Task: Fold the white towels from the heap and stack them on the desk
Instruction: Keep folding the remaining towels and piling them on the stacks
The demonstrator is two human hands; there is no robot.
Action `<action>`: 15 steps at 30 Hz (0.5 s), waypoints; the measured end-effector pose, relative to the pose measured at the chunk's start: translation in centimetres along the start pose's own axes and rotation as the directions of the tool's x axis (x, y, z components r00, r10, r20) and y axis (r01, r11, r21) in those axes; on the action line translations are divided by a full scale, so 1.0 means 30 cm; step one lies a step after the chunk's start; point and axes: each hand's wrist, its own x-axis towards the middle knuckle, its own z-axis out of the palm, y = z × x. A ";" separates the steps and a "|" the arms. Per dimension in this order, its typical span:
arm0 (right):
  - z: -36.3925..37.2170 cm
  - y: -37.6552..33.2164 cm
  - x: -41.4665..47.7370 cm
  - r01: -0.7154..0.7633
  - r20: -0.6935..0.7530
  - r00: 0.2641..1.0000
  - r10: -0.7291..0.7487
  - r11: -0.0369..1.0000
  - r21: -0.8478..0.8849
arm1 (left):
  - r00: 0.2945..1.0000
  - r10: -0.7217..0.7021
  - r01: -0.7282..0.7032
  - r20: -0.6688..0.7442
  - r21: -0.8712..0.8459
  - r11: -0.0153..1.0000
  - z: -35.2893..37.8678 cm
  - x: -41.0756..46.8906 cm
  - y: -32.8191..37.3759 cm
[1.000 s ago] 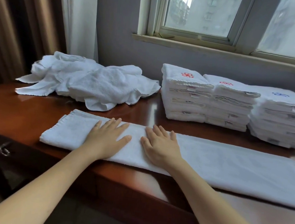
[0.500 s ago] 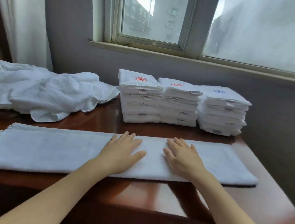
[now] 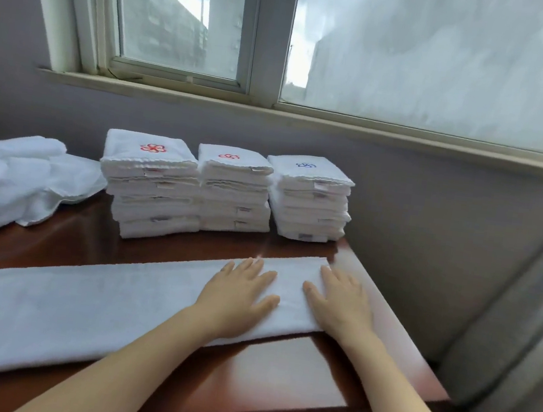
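White towel [image 3: 79, 312] under both flat hands [image 3: 238, 296] [image 3: 342, 303]

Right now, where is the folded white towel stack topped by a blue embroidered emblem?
Head view: the blue-emblem towel stack stands rightmost of three at the back of the wooden desk, beside a red-emblem towel stack, beyond the right hand.

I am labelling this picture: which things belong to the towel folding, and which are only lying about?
Job: long white folded towel, pressed flat; left hand; right hand; crumpled white towel heap; three stacks of folded white towels; glossy brown wooden desk.
Lying about: pale-framed glass window; grey curtain.
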 end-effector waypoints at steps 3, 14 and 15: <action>-0.006 -0.001 0.019 -0.008 -0.033 0.999 0.007 0.999 -0.032 | 1.000 -0.004 0.004 0.013 0.005 1.000 0.014 0.006 -0.009; -0.136 -0.012 0.054 -0.051 0.025 0.999 0.045 0.820 0.570 | 0.984 -0.033 -0.032 -0.177 -0.353 0.935 0.008 -0.022 -0.015; -0.148 -0.026 0.044 -0.034 0.005 0.999 0.043 0.709 0.705 | 0.981 -0.052 -0.044 -0.187 -0.474 0.879 -0.002 -0.029 -0.015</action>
